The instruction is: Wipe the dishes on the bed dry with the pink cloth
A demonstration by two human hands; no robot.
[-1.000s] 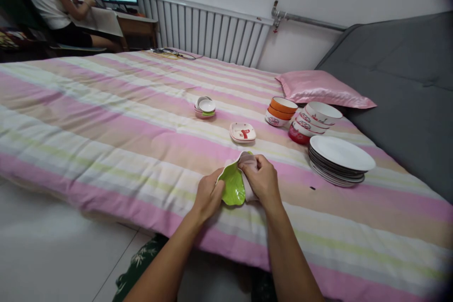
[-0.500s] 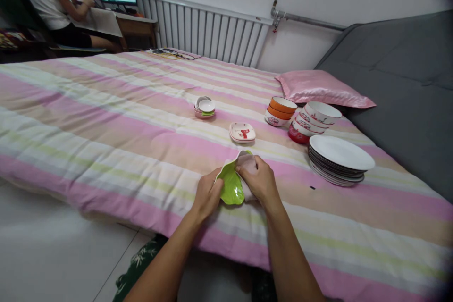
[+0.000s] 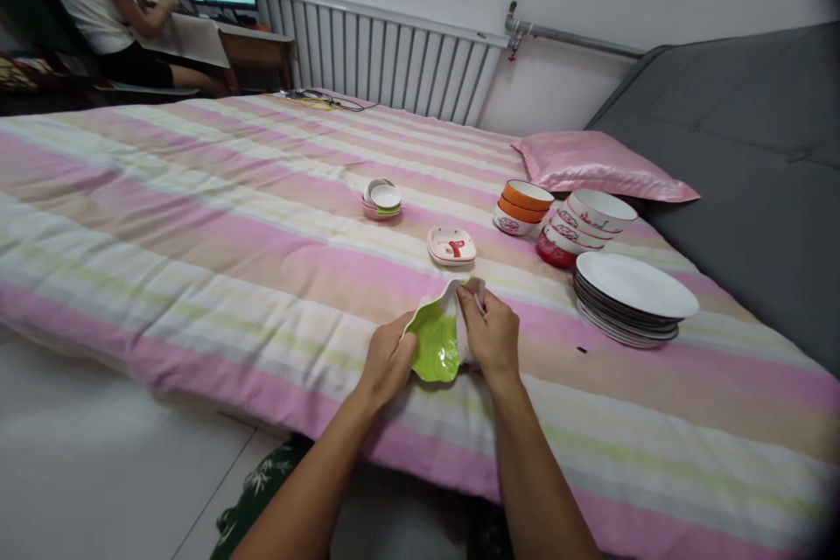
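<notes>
A small green leaf-shaped dish [image 3: 437, 343] stands tilted on the striped bed cover near its front edge. My left hand [image 3: 388, 360] grips the dish's left rim. My right hand [image 3: 491, 332] is closed on a pale cloth [image 3: 467, 296] pressed against the dish's right side and back. Only part of the cloth shows between my fingers and the dish.
On the bed [image 3: 197, 219] lie a small white dish with a red mark [image 3: 451, 245], a stack of little saucers [image 3: 381, 199], orange bowls [image 3: 523, 203], red-and-white bowls [image 3: 584, 227], a stack of white plates [image 3: 631, 296] and a pink pillow [image 3: 597, 162]. A person sits at a desk far left [image 3: 98, 9].
My right hand with the cloth has slid a little along the dish's back toward its upper rim. The dish stays tilted in my left hand.
</notes>
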